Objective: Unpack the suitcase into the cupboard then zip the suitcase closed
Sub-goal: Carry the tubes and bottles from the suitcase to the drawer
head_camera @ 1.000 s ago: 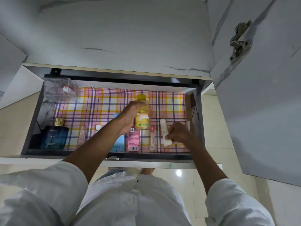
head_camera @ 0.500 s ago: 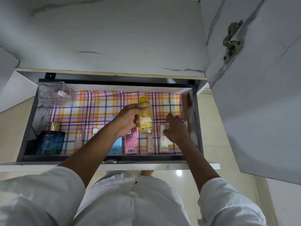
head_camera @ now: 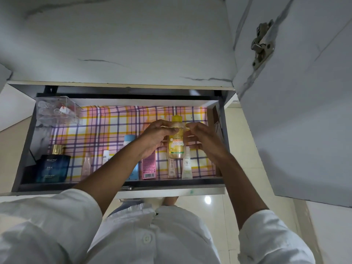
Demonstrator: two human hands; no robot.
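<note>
- The left hand (head_camera: 156, 138) is gripping the yellow bottle (head_camera: 176, 139) from its left side, fingers curled round it, holding it upright above the drawer (head_camera: 122, 184) toward its right half.
- The right hand (head_camera: 204, 139) is reaching to the bottle's right side with fingers loosely curled; whether they are touching it, I cannot tell.
- The drawer is standing pulled out, lined with a pink, yellow and purple checked sheet (head_camera: 106, 126).
- Along the front edge a blue perfume bottle (head_camera: 53, 164), a small clear bottle (head_camera: 87, 164), a pink box (head_camera: 149, 166), a slim tube (head_camera: 171, 167) and a white tube (head_camera: 186, 164) are standing in a row.
- A clear plastic box (head_camera: 57, 110) is sitting in the back left corner.
- The cupboard door (head_camera: 297, 103) is hanging open at the right.
</note>
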